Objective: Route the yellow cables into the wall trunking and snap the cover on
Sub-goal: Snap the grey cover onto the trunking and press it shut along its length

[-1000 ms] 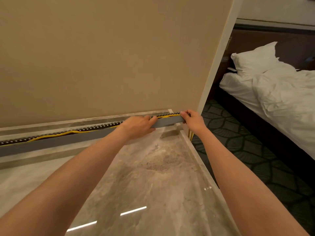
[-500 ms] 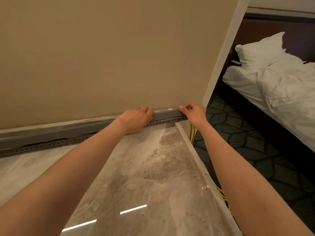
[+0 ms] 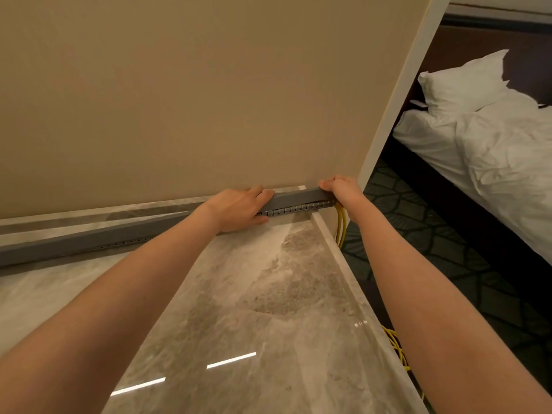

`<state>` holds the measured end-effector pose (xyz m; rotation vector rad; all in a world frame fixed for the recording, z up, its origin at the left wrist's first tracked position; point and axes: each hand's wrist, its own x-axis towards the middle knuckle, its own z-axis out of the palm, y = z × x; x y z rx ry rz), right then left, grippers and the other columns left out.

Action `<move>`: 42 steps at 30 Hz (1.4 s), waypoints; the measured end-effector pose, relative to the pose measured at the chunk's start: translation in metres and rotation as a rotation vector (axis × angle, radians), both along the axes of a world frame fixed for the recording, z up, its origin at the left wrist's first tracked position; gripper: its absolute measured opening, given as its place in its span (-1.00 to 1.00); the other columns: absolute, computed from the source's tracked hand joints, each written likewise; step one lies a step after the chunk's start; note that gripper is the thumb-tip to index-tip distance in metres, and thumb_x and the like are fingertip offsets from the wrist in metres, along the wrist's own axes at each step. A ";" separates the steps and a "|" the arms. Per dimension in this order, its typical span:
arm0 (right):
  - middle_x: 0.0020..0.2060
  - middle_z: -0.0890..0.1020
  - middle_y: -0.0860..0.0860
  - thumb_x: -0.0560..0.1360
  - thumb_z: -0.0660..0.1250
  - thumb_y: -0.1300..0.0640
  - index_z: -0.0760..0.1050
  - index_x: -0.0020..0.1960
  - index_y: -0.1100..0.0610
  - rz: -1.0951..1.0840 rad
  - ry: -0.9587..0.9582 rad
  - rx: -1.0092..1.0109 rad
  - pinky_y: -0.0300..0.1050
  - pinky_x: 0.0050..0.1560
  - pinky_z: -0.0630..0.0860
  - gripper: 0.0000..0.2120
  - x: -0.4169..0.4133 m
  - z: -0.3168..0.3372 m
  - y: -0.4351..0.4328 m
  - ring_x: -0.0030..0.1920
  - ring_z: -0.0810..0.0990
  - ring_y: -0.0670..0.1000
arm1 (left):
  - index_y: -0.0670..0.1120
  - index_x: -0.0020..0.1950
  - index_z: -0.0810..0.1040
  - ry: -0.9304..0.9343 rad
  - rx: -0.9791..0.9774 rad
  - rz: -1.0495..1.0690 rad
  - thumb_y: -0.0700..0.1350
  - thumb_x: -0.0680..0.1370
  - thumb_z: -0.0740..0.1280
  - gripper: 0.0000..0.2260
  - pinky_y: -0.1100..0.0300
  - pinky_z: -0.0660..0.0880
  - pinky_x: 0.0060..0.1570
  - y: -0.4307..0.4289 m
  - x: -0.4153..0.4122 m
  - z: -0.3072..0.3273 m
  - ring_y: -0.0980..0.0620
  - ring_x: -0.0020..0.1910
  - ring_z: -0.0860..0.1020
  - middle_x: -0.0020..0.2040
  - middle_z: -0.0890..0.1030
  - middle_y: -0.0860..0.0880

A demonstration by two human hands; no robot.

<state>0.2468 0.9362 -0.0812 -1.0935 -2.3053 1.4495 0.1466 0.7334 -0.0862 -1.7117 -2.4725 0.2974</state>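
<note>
A long grey trunking cover lies along the top of the slotted grey trunking at the foot of the beige wall. My left hand presses flat on the cover, fingers over its top and thumb below. My right hand grips the cover's right end at the wall corner. Yellow cables hang down from the trunking's right end past the marble edge. More yellow cable lies on the carpet beside my right forearm. No cable shows inside the trunking.
A glossy marble top stretches from the wall toward me, with a raised edge on the right. A white wall post ends the wall. Beyond it are patterned dark carpet and a bed with white pillow and duvet.
The grey cover was below the open trunking with a yellow cable showing above it. It now sits on top, hiding the cable. Both hands moved with it.
</note>
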 end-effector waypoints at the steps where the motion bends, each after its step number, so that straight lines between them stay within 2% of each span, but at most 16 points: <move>1: 0.04 0.51 0.12 0.57 0.24 0.08 0.50 0.12 0.21 0.005 -0.028 0.018 -0.05 0.16 0.39 -0.77 0.000 0.002 -0.001 0.11 0.48 0.10 | -0.12 0.48 0.15 -0.013 0.006 -0.002 0.11 0.62 0.11 -0.49 -0.01 0.52 -0.03 0.000 0.000 0.000 -0.16 0.11 0.55 0.29 0.39 -0.12; 4: 0.24 0.50 0.20 0.60 0.16 0.03 0.41 0.28 0.31 0.014 -0.053 0.043 -0.01 0.28 0.36 -0.60 0.000 0.003 -0.002 0.22 0.48 0.16 | -0.10 0.46 0.16 -0.063 -0.012 -0.013 0.17 0.56 0.19 -0.42 0.00 0.53 -0.10 0.002 -0.003 0.003 -0.17 0.01 0.58 0.25 0.39 -0.11; 7: 0.24 0.50 0.24 0.62 0.08 0.02 0.44 0.20 0.34 -0.023 -0.112 0.055 0.01 0.23 0.38 -0.59 -0.003 0.006 -0.005 0.03 0.44 0.11 | -0.10 0.45 0.16 -0.142 -0.051 -0.002 0.20 0.49 0.30 -0.33 0.02 0.51 -0.04 0.005 -0.005 0.009 -0.19 0.05 0.58 0.27 0.39 -0.09; 10: -0.01 0.47 0.21 0.63 0.04 0.09 0.44 -0.09 0.30 -0.015 -0.215 0.126 -0.06 0.01 0.37 -0.66 -0.003 0.004 -0.005 -0.05 0.44 0.13 | -0.08 0.44 0.16 -0.145 -0.068 -0.014 0.22 0.50 0.28 -0.35 0.04 0.49 -0.02 0.007 -0.004 0.009 -0.17 0.07 0.57 0.29 0.41 -0.08; 12: -0.22 0.40 0.12 0.62 0.01 0.19 0.34 -0.28 0.20 -0.009 -0.208 0.169 -0.20 -0.27 0.31 -0.68 -0.001 -0.002 -0.002 -0.28 0.38 0.00 | -0.07 0.43 0.18 -0.118 -0.054 -0.034 0.20 0.55 0.20 -0.44 0.01 0.50 -0.03 0.008 -0.003 0.007 -0.18 0.06 0.57 0.28 0.42 -0.09; 14: -0.29 0.35 0.08 0.60 0.00 0.25 0.31 -0.30 0.18 -0.005 -0.237 0.187 -0.28 -0.39 0.21 -0.69 0.004 -0.002 -0.005 -0.38 0.26 -0.09 | -0.06 0.44 0.18 -0.109 -0.046 -0.036 0.16 0.58 0.16 -0.49 -0.01 0.50 -0.03 0.009 -0.003 0.008 -0.19 0.06 0.57 0.27 0.42 -0.11; 16: -0.17 0.40 0.17 0.58 0.00 0.30 0.38 -0.17 0.26 -0.026 -0.209 0.173 -0.18 -0.31 0.28 -0.76 0.005 -0.002 -0.006 -0.30 0.36 0.01 | -0.04 0.45 0.16 -0.121 -0.040 -0.032 0.15 0.59 0.14 -0.50 -0.01 0.50 -0.02 0.008 -0.003 0.009 -0.19 0.07 0.57 0.27 0.42 -0.11; 18: -0.09 0.44 0.23 0.60 -0.01 0.29 0.42 -0.18 0.28 -0.038 -0.176 0.193 -0.09 -0.14 0.33 -0.71 0.007 -0.002 -0.008 -0.11 0.44 0.14 | -0.04 0.46 0.15 -0.144 -0.039 -0.027 0.14 0.60 0.13 -0.51 0.00 0.50 0.01 0.007 -0.001 0.009 -0.19 0.09 0.56 0.27 0.42 -0.11; 21: -0.24 0.41 0.12 0.62 -0.02 0.23 0.24 -0.35 0.25 0.011 -0.191 0.289 -0.14 -0.27 0.23 -0.64 0.006 -0.004 -0.010 -0.13 0.35 0.09 | -0.06 0.46 0.17 -0.124 -0.058 -0.028 0.14 0.61 0.11 -0.51 0.01 0.50 -0.01 0.006 0.003 0.008 -0.18 0.07 0.56 0.26 0.42 -0.12; 23: -0.37 0.36 0.09 0.61 0.02 0.19 0.21 -0.41 0.21 -0.009 -0.199 0.312 -0.11 -0.40 0.17 -0.60 0.001 -0.007 -0.012 -0.21 0.35 0.10 | -0.08 0.45 0.22 -0.004 -0.076 -0.044 0.16 0.61 0.09 -0.51 0.03 0.50 -0.10 0.008 0.004 0.011 -0.17 0.05 0.57 0.26 0.40 -0.11; 25: -0.40 0.33 0.09 0.60 0.05 0.17 0.21 -0.43 0.16 -0.072 -0.152 0.275 -0.11 -0.29 0.21 -0.59 -0.002 -0.009 -0.015 -0.21 0.37 0.12 | -0.11 0.41 0.28 0.115 -0.094 -0.066 0.19 0.60 0.08 -0.49 0.05 0.49 -0.15 0.010 0.005 0.017 -0.14 0.08 0.55 0.25 0.39 -0.11; 29: -0.22 0.39 0.18 0.61 0.02 0.19 0.27 -0.35 0.21 -0.043 -0.183 0.170 -0.13 -0.11 0.22 -0.64 -0.003 -0.007 -0.021 -0.09 0.35 0.10 | -0.12 0.39 0.29 0.107 -0.040 -0.045 0.16 0.60 0.11 -0.52 0.00 0.50 -0.02 0.019 0.018 0.015 -0.11 0.18 0.50 0.26 0.39 -0.12; 33: -0.25 0.41 0.12 0.58 0.10 0.18 0.35 -0.25 0.18 -0.025 -0.056 -0.002 -0.10 -0.20 0.32 -0.76 -0.001 -0.005 -0.021 -0.26 0.40 0.07 | -0.10 0.50 0.19 -0.186 0.130 0.070 0.09 0.60 0.15 -0.49 -0.01 0.40 0.20 0.046 0.042 0.000 -0.15 0.29 0.40 0.33 0.35 -0.15; 35: -0.22 0.41 0.11 0.59 0.09 0.20 0.38 -0.06 0.20 -0.037 0.037 -0.133 -0.16 -0.31 0.32 -0.87 0.005 -0.002 -0.023 -0.32 0.38 -0.01 | -0.11 0.52 0.17 -0.267 0.217 0.082 0.04 0.62 0.15 -0.50 -0.01 0.40 0.19 0.062 0.052 -0.005 -0.16 0.29 0.39 0.32 0.36 -0.18; 37: -0.18 0.43 0.12 0.60 0.07 0.20 0.37 0.00 0.19 -0.027 0.086 -0.216 -0.21 -0.32 0.33 -0.87 0.010 -0.001 -0.023 -0.32 0.37 -0.05 | -0.11 0.53 0.14 -0.253 0.260 0.063 -0.01 0.63 0.15 -0.51 0.00 0.41 0.15 0.071 0.058 -0.009 -0.16 0.25 0.40 0.26 0.39 -0.19; 42: -0.14 0.43 0.16 0.64 -0.04 0.13 0.35 0.08 0.20 -0.024 0.035 -0.167 -0.23 -0.36 0.34 -0.77 0.014 -0.006 -0.018 -0.31 0.39 -0.03 | -0.12 0.46 0.29 -0.286 0.322 0.022 -0.05 0.61 0.21 -0.57 0.05 0.39 0.16 0.071 0.054 -0.008 -0.13 0.23 0.38 0.20 0.42 -0.18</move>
